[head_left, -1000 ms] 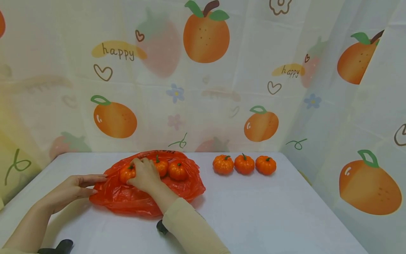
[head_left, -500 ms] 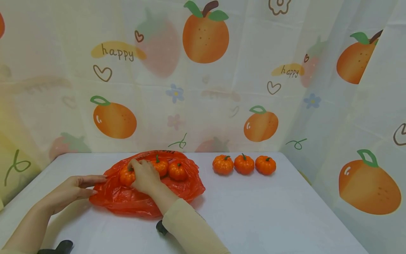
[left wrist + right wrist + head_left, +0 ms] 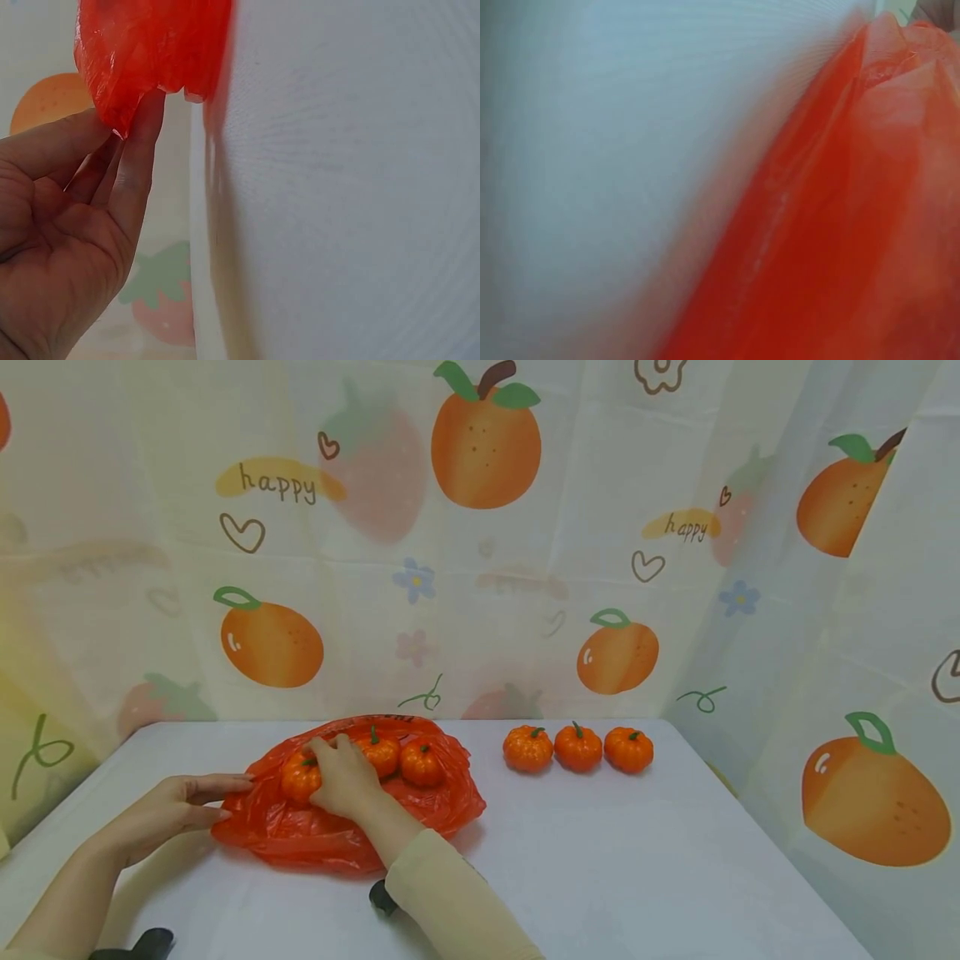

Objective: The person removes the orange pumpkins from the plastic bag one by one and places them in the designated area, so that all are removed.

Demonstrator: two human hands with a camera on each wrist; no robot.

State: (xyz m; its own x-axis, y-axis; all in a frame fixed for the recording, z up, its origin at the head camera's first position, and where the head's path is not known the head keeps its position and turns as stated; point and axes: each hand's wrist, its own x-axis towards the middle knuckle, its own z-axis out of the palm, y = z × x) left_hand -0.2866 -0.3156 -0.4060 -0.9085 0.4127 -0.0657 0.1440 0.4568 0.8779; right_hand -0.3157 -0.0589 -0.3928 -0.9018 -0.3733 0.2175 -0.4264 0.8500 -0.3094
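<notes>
A crumpled red plastic bag lies spread on the left part of the table, its mouth turned up. Inside it sit small orange toy pumpkins with green stems: one at the left, a middle pumpkin and one at the right. My right hand reaches into the bag, fingers and thumb curled about the left pumpkin's right side. My left hand pinches the bag's left edge; the left wrist view shows the bag's corner between thumb and fingers. In the right wrist view, red plastic hides the right hand.
On the white table, three more toy pumpkins stand in a row toward the back right: a left one, a centre one and a right one. A fruit-printed curtain hangs behind the table.
My right thumb and fingers have drawn back slightly to the right on the left pumpkin, so more of it shows. The left hand keeps its place on the bag's edge.
</notes>
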